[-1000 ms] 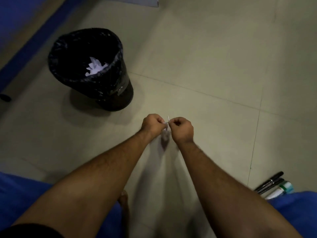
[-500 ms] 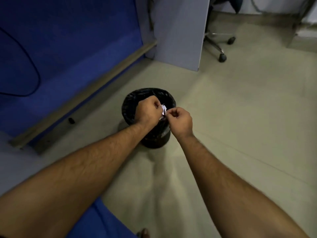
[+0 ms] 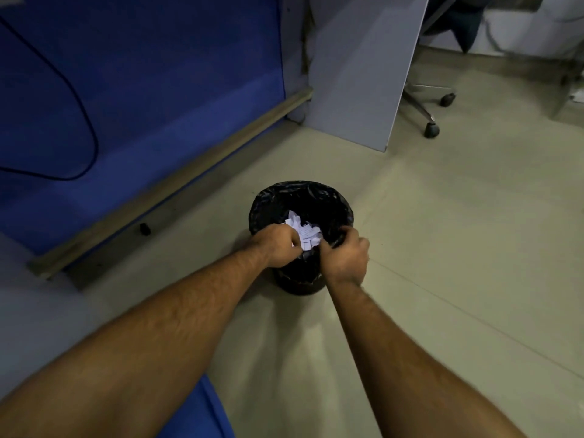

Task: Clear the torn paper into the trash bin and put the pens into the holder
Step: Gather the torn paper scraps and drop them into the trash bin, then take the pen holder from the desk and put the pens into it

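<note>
A black trash bin [image 3: 343, 205] with a black liner stands on the floor. Torn white paper [image 3: 303, 229] lies heaped inside it. Both my hands hover over the bin's near rim, a little apart. My left hand [image 3: 276, 246] has its fingers curled, and a white paper scrap shows right at its fingertips. My right hand [image 3: 347, 257] also has curled fingers, close to the liner's edge, with no paper visible in it. No pens or holder are in view.
A blue partition [image 3: 142, 90] with a wooden base rail [image 3: 177, 184] runs along the left. A grey panel [image 3: 357, 67] stands behind the bin, and an office chair base [image 3: 431, 121] on castors is to its right. Beige tiled floor [image 3: 458, 248] spreads to the right.
The view swung up from the floor to the bin. My hands, which pinched one small scrap together, moved over the bin's opening and drew apart. The pens left the view.
</note>
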Demonstrator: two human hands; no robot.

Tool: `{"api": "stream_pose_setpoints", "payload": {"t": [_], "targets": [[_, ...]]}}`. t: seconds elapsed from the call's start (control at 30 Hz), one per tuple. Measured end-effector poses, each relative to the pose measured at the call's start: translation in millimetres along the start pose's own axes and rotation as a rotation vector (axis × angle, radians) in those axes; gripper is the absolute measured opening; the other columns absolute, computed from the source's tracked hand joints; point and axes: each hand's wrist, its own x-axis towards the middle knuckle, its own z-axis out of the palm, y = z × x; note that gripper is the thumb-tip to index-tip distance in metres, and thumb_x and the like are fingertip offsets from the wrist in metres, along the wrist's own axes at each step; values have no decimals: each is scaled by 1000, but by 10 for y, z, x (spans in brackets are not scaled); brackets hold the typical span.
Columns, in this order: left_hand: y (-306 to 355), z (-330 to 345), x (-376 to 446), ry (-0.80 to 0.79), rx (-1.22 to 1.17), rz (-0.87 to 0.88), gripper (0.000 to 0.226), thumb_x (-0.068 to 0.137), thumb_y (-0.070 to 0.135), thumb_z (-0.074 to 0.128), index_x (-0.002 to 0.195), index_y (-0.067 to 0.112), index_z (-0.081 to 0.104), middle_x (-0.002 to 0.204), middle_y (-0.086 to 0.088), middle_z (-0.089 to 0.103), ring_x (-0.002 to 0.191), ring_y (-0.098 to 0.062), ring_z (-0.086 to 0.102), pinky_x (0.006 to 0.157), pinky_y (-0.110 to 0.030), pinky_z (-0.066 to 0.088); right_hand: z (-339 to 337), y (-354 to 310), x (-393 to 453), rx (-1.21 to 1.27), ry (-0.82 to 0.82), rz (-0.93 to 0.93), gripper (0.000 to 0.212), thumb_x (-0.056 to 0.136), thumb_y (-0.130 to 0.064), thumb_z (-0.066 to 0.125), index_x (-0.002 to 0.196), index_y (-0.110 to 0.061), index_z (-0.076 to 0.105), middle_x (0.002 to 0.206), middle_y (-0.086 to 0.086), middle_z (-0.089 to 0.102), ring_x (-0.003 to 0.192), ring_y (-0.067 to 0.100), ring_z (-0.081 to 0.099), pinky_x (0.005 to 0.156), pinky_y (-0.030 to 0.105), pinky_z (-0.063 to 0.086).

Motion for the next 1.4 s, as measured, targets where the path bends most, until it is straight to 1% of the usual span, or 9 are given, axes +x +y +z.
{"api": "stream_pose_setpoints", "payload": {"t": [0.13,0.27,0.43,0.53,0.63,0.77,0.87,1.07,1.4], "targets": [[-91,-14,-12,-48,87,38,20,83,44,67,84,25,71,90,-2,68,83,-18,60,68,-25,42,116,-64,-29,152,-37,75,53,85,-25,66,136,-20,51,123,12,53,104,33,61,89,34,47],[-163,20,79,12,222,-39,39,86,33,66,121,17,64,115,-7,65,103,-26,62,77,-30,46,230,-163,-15,132,-94,25,50,87,-28,67,136,-24,56,121,9,58,105,27,62,90,31,47],[-311,10,212,43,210,-253,59,89,19,64,141,4,40,138,-15,51,124,-29,53,101,-36,45,540,-349,123,303,-344,54,51,86,-24,68,135,-22,58,121,6,69,109,22,66,97,35,52],[-330,-30,206,67,219,-277,42,95,17,55,134,3,48,139,-19,51,128,-30,49,101,-32,39,661,-491,131,526,-473,98,52,88,-4,62,139,-13,53,127,8,66,115,22,63,106,38,48],[-303,-29,221,107,173,-337,58,86,18,67,138,9,42,145,-19,43,137,-32,39,111,-38,37,658,-550,79,641,-472,121,48,88,-3,59,135,-15,58,125,6,67,112,20,65,104,40,50],[-88,-46,149,321,152,-228,29,85,13,57,112,15,66,117,-12,62,111,-31,56,91,-40,51,440,-480,98,536,-301,237,46,86,-18,67,131,-16,59,126,8,65,112,25,63,98,39,51],[218,-174,188,409,-67,-197,22,82,11,56,100,11,67,106,-12,66,102,-34,60,81,-37,48,175,-487,312,611,-225,214,17,82,-19,70,99,-21,71,102,8,73,91,24,69,84,40,57],[1240,-1006,217,347,-333,-216,28,86,16,54,113,9,61,121,-14,62,111,-35,59,90,-39,51,-684,-1019,814,634,-119,194,5,70,-27,67,72,-26,71,74,2,72,71,25,70,76,49,61],[2156,-3180,-630,453,-438,-246,24,88,17,52,109,16,63,112,-5,67,103,-26,62,86,-35,52,-2418,-2771,370,655,-164,142,9,84,-30,68,80,-22,68,76,8,71,70,21,66,66,37,56]]}}
